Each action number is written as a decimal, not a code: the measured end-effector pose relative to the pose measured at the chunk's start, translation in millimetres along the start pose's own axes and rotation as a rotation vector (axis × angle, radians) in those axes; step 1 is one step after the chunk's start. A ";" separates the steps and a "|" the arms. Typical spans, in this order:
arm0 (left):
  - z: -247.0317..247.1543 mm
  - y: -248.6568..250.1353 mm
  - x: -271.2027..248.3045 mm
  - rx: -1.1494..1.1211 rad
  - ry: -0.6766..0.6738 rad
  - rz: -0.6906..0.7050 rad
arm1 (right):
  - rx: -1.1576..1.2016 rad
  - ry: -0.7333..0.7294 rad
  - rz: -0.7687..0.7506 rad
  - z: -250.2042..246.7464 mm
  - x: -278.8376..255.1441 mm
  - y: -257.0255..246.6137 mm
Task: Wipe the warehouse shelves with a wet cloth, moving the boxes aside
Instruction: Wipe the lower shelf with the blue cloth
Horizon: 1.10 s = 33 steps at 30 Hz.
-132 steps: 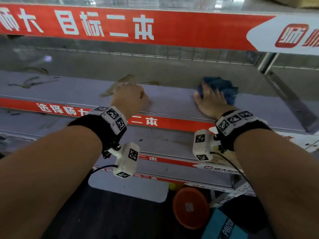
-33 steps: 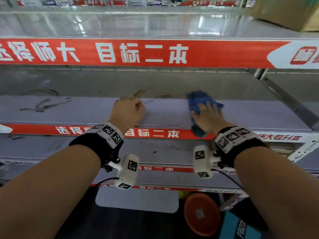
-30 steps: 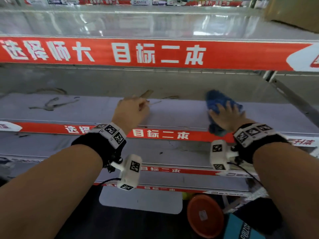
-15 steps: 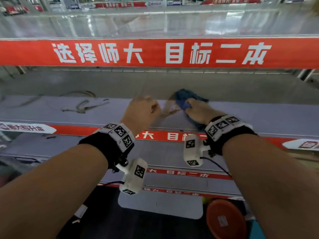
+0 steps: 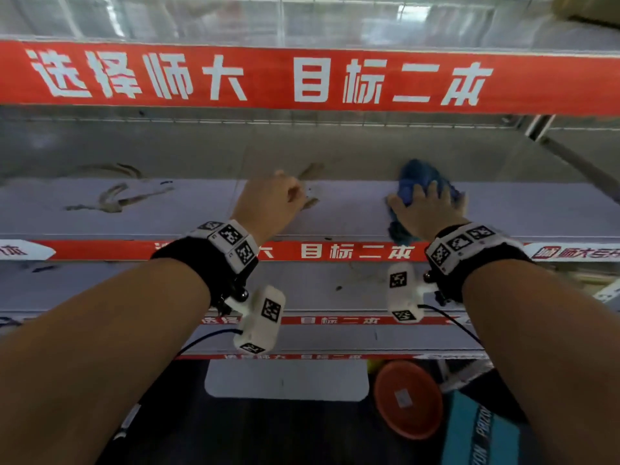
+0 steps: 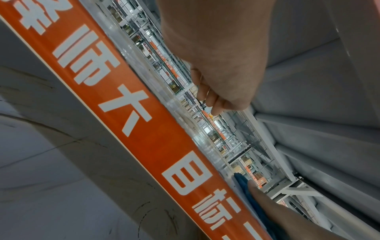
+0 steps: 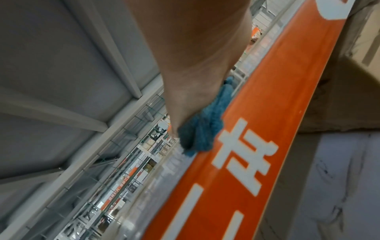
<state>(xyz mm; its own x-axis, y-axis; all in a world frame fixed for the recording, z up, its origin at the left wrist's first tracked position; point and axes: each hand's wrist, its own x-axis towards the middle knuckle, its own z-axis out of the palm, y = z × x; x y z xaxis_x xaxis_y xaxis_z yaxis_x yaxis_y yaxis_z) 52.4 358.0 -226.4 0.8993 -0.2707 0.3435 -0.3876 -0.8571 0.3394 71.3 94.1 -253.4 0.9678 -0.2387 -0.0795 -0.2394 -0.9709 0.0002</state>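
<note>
The grey shelf [image 5: 352,216] runs across the middle of the head view behind a red lettered edge strip. A crumpled blue cloth [image 5: 412,177] lies on it right of centre, and my right hand [image 5: 426,209] presses down on it with fingers spread flat. The right wrist view shows the cloth [image 7: 201,133] bunched under the hand at the shelf's front edge. My left hand [image 5: 271,203] rests on the shelf left of the cloth, fingers curled into a fist and holding nothing. In the left wrist view its curled fingers [image 6: 213,107] show, with the cloth [image 6: 241,181] further along.
Brownish smears [image 5: 114,199] mark the shelf on the left. Close above runs the upper shelf's red banner [image 5: 302,78], with a cardboard box [image 5: 587,8] on that shelf at top right. Lower shelves, an orange round basin [image 5: 407,399] and a teal bag [image 5: 479,431] are below.
My right hand has slid the blue cloth to the right along the shelf, away from the left hand, after a sweep to the left. The left hand stays where it was.
</note>
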 end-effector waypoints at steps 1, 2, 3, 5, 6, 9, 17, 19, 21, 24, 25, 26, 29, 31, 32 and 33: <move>-1.4 1.1 0.1 0.003 -0.006 -0.008 | 0.032 0.005 -0.002 -0.1 -1.2 -2.9; -3.3 2.2 1.3 0.007 -0.009 -0.006 | 0.067 -0.001 -0.001 -0.9 -1.3 -5.2; -5.4 2.2 2.6 0.009 -0.010 -0.006 | 0.100 -0.013 0.001 -1.6 -0.7 -8.5; -8.1 -1.9 7.1 0.016 0.009 -0.004 | 0.126 -0.021 -0.020 -2.2 2.1 -19.6; -9.1 -4.4 8.0 0.020 0.013 -0.012 | 0.126 -0.020 -0.052 -2.5 2.3 -28.8; -12.3 -13.0 6.5 0.036 0.042 -0.019 | 0.150 0.014 -0.223 -0.5 0.3 -69.6; -19.8 -58.2 -19.0 0.161 0.186 -0.042 | 0.223 -0.011 -0.581 -1.8 -24.5 -122.4; -21.1 -72.6 -26.8 0.210 0.197 -0.114 | 0.235 -0.004 -0.561 -3.7 -25.7 -110.3; -19.5 -84.4 -34.6 0.253 0.225 -0.221 | 0.223 0.009 -0.489 -4.1 -23.9 -95.6; -15.2 -95.3 -41.9 0.246 0.240 -0.288 | 0.198 0.038 -0.334 -3.1 -17.0 -69.9; -12.9 -98.0 -43.8 0.237 0.253 -0.281 | 0.193 0.042 -0.285 -2.5 -14.1 -60.6; -11.4 -99.8 -45.6 0.227 0.263 -0.273 | 0.187 0.037 -0.237 -1.8 -11.3 -52.4; -9.3 -100.5 -47.1 0.205 0.234 -0.290 | 0.142 -0.003 -0.156 0.5 -5.2 -39.5; -9.7 -99.6 -46.6 0.248 0.145 -0.296 | 0.135 -0.019 -0.126 1.1 -2.1 -43.6; -10.5 -99.2 -46.5 0.269 0.098 -0.296 | 0.139 -0.026 -0.107 0.2 -0.8 -48.4; -10.7 -99.8 -45.1 0.252 0.084 -0.297 | 0.137 -0.026 -0.093 -1.4 1.2 -54.3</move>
<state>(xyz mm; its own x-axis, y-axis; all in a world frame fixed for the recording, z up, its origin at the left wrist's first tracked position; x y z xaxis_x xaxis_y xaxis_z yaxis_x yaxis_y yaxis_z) 48.3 460.4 -266.4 0.9409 0.0335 0.3370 -0.0413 -0.9763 0.2125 85.6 146.5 -252.1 0.9844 -0.1456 -0.0988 -0.1589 -0.9768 -0.1437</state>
